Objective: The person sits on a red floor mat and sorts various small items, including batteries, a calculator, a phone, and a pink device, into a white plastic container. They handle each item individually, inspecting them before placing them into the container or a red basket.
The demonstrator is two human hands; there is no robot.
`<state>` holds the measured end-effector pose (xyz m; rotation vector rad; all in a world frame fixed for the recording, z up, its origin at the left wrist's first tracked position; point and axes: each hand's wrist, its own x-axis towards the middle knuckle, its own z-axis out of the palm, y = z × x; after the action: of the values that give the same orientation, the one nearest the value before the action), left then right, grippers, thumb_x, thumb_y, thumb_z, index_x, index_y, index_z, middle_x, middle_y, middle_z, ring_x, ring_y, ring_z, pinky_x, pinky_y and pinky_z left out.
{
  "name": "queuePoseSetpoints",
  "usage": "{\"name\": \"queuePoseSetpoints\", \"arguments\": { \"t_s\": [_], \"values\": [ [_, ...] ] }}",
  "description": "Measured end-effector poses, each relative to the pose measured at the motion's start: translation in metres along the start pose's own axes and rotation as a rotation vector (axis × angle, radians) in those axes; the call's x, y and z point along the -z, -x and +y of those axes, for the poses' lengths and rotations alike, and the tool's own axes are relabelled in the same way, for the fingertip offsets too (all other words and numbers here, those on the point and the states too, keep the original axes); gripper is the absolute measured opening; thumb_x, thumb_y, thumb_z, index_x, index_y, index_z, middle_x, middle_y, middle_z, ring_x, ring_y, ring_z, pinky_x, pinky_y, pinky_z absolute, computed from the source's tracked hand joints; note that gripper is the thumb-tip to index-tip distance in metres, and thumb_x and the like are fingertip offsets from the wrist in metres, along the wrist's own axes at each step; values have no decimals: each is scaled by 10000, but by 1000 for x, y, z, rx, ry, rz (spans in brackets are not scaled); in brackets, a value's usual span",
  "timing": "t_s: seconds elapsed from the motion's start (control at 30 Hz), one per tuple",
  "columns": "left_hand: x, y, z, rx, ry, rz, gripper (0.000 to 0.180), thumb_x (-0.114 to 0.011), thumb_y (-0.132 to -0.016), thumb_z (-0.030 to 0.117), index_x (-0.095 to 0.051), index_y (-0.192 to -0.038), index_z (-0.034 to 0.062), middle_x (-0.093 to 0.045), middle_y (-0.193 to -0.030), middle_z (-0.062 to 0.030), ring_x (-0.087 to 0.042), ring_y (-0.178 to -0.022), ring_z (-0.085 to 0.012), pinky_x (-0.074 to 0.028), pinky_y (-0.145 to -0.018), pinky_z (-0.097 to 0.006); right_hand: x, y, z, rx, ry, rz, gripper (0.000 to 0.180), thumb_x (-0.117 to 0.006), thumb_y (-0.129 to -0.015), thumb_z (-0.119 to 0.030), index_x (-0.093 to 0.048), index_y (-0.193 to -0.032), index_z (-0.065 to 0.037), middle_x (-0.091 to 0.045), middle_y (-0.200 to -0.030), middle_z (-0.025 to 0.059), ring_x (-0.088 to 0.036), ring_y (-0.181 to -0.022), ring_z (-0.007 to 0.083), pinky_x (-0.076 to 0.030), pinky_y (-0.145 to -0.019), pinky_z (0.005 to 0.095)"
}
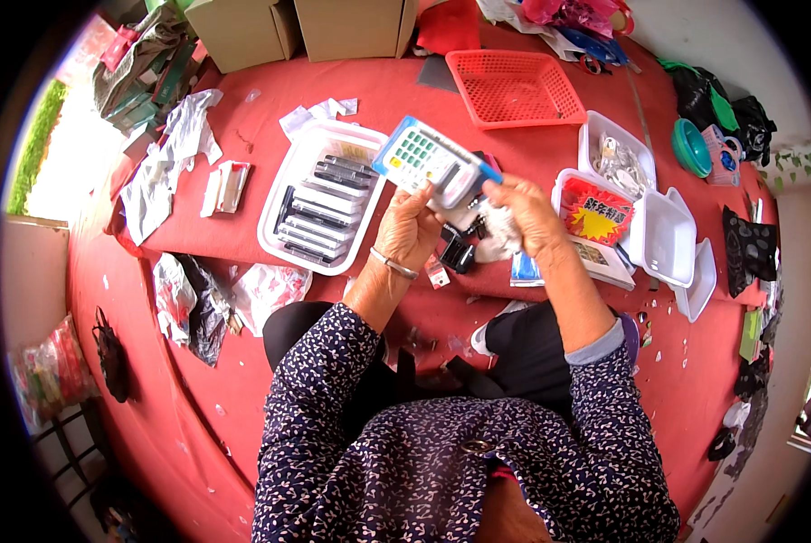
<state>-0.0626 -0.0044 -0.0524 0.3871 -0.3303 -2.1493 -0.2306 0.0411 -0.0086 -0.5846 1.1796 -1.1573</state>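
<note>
My left hand point(401, 233) grips the near edge of a blue-and-white calculator point(421, 156), thumb on its face. It is tilted, with rows of small green keys showing, and its right part is slightly blurred. At its right end, the fingers of my right hand point(527, 215) are bent around a crumpled white cloth point(498, 233) hanging below them. How far that hand also grips the calculator, I cannot tell. Just left stands a white plastic tub point(270, 213) with several dark and pale pens or similar slim items point(319, 210). Beneath my hands lies a small black object point(458, 251).
Ahead is a red perforated basket point(516, 88), with cardboard boxes point(355, 32) behind. To the right stand white containers point(669, 237), one holding a red-and-yellow card point(595, 211). Plastic bags point(274, 294) and a small box point(225, 188) lie left on the red cloth point(197, 389).
</note>
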Motion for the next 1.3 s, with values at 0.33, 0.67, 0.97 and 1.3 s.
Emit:
{"name": "queuePoseSetpoints", "arguments": {
  "t_s": [0.33, 0.67, 0.97, 1.3],
  "values": [
    [-14, 10, 32, 493, -281, -64, 521, -559, -812, 336, -473, -1142, -58, -551, -1090, -167, -544, -1015, -252, -433, -885, -410, 34, 21, -53, -92, 346, -205, 191, -599, -697, -162, -614, -750, 21, -593, -614, 45, -531, -477, 72, -435, -456, 202],
    [20, -2, -5, 418, -141, 76, 380, -556, -814, 126, -463, -1143, -39, -564, -1076, -143, -574, -966, -260, -464, -862, -385, 11, 26, -53, 568, 348, 339, 145, -541, -809, -120, -491, -901, -20, -556, -791, 87, -567, -619, 141, -485, -536, 265],
    [2, 7, 0, 120, -119, 161, 266, -500, -858, 70, -483, -1101, -35, -576, -984, -128, -589, -888, -212, -508, -780, -332, -10, -3, -9, 1161, 1401, 224, 194, -560, -696, -33, -515, -885, -41, -471, -882, 123, -510, -867, 269, -423, -787, 355],
    [8, -3, -7, -84, 45, 133, 308, -565, -817, 79, -481, -1101, -10, -580, -980, -102, -593, -882, -211, -517, -759, -361, -22, -6, -10, 589, 338, 432, 128, -541, -804, -72, -504, -895, 10, -563, -793, 67, -540, -686, 98, -456, -587, 223]
  ]
}}
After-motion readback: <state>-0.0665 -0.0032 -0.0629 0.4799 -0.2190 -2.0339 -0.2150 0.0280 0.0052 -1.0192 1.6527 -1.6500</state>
